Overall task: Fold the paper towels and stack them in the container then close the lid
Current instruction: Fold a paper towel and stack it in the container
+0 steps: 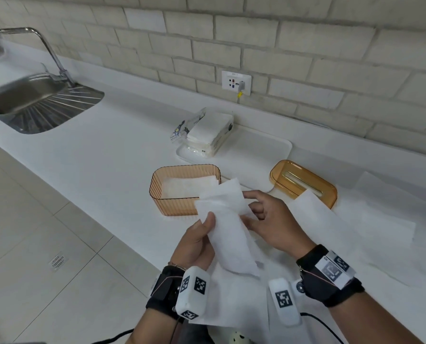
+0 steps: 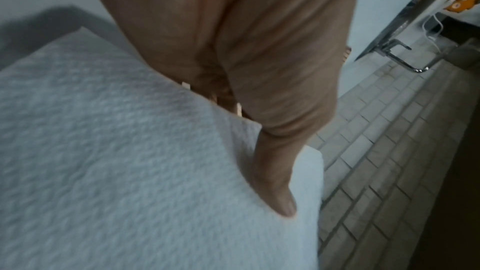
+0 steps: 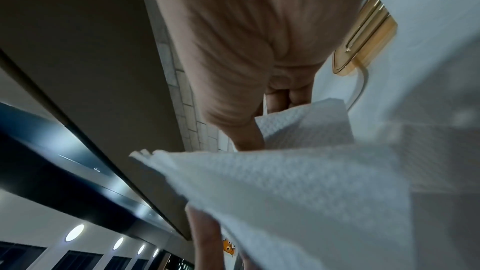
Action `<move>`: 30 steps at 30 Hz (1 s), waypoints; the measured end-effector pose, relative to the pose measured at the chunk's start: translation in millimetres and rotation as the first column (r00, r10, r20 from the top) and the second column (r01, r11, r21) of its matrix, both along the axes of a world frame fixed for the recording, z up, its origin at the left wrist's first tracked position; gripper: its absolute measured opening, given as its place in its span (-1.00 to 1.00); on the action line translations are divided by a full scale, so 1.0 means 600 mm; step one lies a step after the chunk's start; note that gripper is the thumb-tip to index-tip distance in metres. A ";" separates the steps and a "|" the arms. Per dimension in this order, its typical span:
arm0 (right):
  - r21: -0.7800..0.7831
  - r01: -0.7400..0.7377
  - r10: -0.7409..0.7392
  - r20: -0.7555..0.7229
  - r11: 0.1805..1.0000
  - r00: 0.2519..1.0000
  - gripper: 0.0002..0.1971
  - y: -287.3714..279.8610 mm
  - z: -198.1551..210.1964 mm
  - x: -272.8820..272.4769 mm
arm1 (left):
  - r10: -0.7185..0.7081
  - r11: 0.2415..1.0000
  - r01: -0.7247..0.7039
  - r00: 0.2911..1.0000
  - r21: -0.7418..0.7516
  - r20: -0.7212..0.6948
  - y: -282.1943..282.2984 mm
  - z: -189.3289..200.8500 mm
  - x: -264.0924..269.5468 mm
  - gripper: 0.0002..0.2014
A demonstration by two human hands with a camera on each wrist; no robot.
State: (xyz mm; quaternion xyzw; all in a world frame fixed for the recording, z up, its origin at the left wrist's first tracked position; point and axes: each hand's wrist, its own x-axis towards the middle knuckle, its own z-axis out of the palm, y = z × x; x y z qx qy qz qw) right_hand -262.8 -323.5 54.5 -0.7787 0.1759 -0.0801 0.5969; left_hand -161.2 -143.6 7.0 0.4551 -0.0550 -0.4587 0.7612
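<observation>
A white paper towel [image 1: 228, 227], folded into a long strip, is held up above the counter edge. My left hand [image 1: 198, 240] pinches its near left side, thumb [image 2: 275, 188] on top of the towel [image 2: 130, 161]. My right hand [image 1: 269, 219] grips the far end of the towel [image 3: 306, 126] with curled fingers. Behind the hands stands the open amber container [image 1: 157, 192], with folded white towels [image 1: 189, 186] inside. Its amber lid [image 1: 303, 182] lies upside down to the right, also seen in the right wrist view as the lid [image 3: 369, 34].
More loose paper towels [image 1: 370, 219] lie spread on the white counter [image 1: 107, 145] right of and under my hands. A pack of towels [image 1: 207, 131] rests on a white tray [image 1: 264, 147] by the brick wall. A steel sink [image 1: 33, 100] and tap sit far left.
</observation>
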 end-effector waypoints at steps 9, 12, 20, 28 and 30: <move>-0.236 -0.415 0.280 -0.450 0.879 0.848 -0.38 0.009 -0.027 -0.038 | 0.236 0.972 -0.236 0.971 0.016 0.035 0.015 0.027 0.043 -0.50; -0.414 -0.663 0.366 -0.594 0.624 0.716 0.05 0.060 -0.057 -0.042 | 0.296 0.954 -0.299 0.950 0.024 0.103 0.035 0.028 0.075 -0.56; -0.389 -0.772 0.317 -0.748 0.503 0.583 -0.15 0.066 -0.067 -0.003 | 0.199 0.974 -0.213 0.967 0.079 0.160 0.038 0.052 0.078 -0.61; -0.069 0.014 -0.034 -0.300 0.998 0.953 -0.41 -0.043 -0.025 -0.035 | 0.064 0.998 -0.065 0.997 -0.005 -0.045 0.013 0.036 0.020 -0.62; -0.045 0.077 -0.085 -0.227 0.996 0.970 -0.53 -0.053 -0.018 -0.036 | 0.004 0.999 -0.001 0.996 0.033 -0.091 -0.010 0.026 0.014 -0.41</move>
